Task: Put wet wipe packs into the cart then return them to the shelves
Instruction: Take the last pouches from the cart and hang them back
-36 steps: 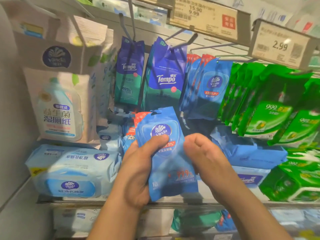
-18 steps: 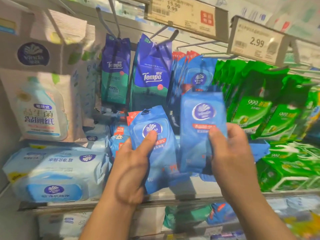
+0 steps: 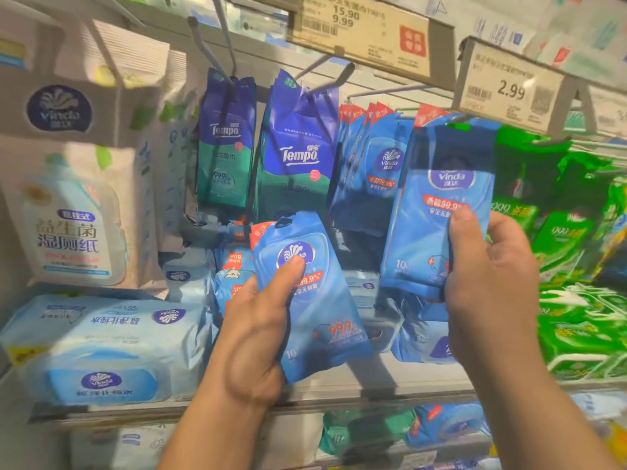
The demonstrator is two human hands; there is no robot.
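Two blue packs, left and right, each in a closed grip; crowded pegs behind.

- Vinda wipe pack, centre right: bright blue, red-orange band.
- Tempo packs, upper centre: purple over teal.
- Packs far right: green.

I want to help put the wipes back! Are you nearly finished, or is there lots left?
Partly done, it seems: blue Vinda packs already hang on the hook. In hand now: the right hand lifts one blue pack up toward that hook, while the left hand holds another pack lower down. Left to do: hang both. No cart is in view, so more may be waiting.
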